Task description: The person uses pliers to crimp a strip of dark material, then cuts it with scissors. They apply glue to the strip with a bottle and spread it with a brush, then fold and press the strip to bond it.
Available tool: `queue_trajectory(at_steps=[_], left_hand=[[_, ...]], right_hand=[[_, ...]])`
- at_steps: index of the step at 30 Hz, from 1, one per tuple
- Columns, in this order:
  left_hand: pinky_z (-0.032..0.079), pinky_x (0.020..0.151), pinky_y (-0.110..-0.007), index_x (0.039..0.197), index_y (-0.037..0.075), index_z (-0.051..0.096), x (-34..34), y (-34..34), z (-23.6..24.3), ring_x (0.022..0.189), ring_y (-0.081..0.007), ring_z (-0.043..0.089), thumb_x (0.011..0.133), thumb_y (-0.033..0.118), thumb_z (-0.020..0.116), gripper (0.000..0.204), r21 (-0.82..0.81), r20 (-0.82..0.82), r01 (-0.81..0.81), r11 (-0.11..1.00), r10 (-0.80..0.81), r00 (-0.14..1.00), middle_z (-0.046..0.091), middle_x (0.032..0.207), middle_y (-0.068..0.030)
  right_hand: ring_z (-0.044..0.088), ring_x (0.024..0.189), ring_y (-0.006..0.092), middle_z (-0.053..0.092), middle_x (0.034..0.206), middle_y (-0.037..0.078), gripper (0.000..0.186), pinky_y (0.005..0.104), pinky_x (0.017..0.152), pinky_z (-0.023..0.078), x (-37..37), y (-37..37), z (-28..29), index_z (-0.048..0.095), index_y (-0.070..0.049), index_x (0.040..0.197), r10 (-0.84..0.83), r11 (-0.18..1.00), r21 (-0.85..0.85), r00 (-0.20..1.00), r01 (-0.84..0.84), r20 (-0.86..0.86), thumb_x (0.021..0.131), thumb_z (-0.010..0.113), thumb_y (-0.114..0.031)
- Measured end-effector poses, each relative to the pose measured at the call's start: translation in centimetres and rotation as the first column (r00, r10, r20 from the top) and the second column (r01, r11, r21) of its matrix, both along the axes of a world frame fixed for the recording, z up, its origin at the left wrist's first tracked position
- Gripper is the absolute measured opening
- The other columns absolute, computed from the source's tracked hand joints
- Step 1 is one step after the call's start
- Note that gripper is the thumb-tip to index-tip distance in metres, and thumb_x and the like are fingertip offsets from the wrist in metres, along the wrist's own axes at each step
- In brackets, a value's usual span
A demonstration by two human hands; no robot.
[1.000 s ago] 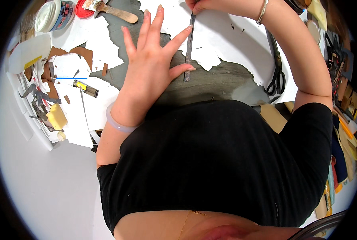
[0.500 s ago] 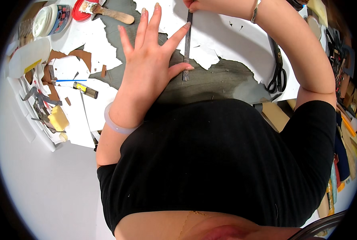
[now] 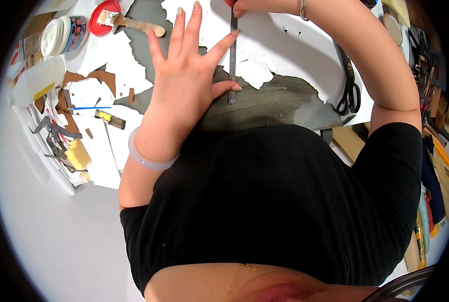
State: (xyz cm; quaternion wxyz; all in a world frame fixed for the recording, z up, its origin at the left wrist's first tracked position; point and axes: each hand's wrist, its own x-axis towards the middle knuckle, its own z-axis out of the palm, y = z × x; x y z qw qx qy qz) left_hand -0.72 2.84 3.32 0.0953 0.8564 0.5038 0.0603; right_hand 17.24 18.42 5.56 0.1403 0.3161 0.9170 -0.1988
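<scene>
Left hand (image 3: 185, 75): spread open, palm down, thumb and index finger touching the strip.
Right hand (image 3: 242, 7): at the strip's upper end, cut by the view's edge (its grip cannot be told).
Dark strip (image 3: 233, 55): lengthwise on the worktop (image 3: 279, 103), right of the left palm.
Since before: left hand's spread unchanged; something red (image 3: 229, 2) now shows beside the right fingers.
Scissors (image 3: 352, 95): far right, forearm overlapping the blades.
Far left: white jar (image 3: 58, 36), red lid (image 3: 99, 26).

Scissors (image 3: 349, 75), brown scraps (image 3: 106, 78) and a smeared stick (image 3: 136, 24) suggest a craft workshop.
</scene>
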Motion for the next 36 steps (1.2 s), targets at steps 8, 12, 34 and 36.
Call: queue_trajectory(at_steps=[8,12,34,36], left_hand=[[0.026,0.115,-0.072,0.147,0.039,0.055,0.8,1.0,1.1,0.150,-0.0410,0.034,0.062,0.048,0.089,0.092,0.038,-0.082,0.107,0.994,-0.103,0.991,0.032,0.164,-0.0170],[0.026,0.115,-0.072,0.147,0.039,0.055,0.8,1.0,0.7,0.150,-0.0408,0.034,0.062,0.050,0.089,0.093,0.037,-0.122,0.087,0.996,-0.082,0.989,0.031,0.165,-0.0179],[0.020,0.113,-0.076,0.155,0.033,0.047,0.1,0.5,-1.8,0.151,-0.0506,0.027,0.068,0.054,0.089,0.099,0.020,0.054,0.014,1.000,-0.015,0.998,0.027,0.164,-0.0280],[0.020,0.113,-0.077,0.155,0.033,0.046,0.2,0.3,-1.8,0.150,-0.0508,0.028,0.068,0.055,0.089,0.100,0.041,0.079,0.012,0.999,-0.015,0.997,0.028,0.164,-0.0284]], right_hand=[[0.072,0.083,0.0374,0.074,0.084,0.021,0.019,0.0451,0.077,0.057,-0.7,0.7,-0.2,0.080,-0.002,0.087,-0.010,1.000,0.028,0.995,0.007,0.097,0.074,0.081,-0.016],[0.073,0.084,0.0372,0.074,0.085,0.021,0.021,0.0443,0.078,0.057,-0.9,0.8,-0.4,0.080,-0.001,0.088,-0.001,1.000,0.030,0.996,-0.002,0.087,0.074,0.082,-0.016],[0.071,0.084,0.0276,0.070,0.092,0.011,0.025,0.0378,0.077,0.059,3.8,-12.8,-1.3,0.073,-0.005,0.110,-0.143,0.943,0.239,0.933,0.230,-0.331,0.087,0.068,-0.013],[0.064,0.075,0.0260,0.060,0.080,0.006,0.031,0.0385,0.071,0.054,3.9,-15.2,-2.6,0.072,-0.009,0.117,-0.198,0.948,0.147,0.884,0.282,-0.425,0.087,0.072,-0.014]])
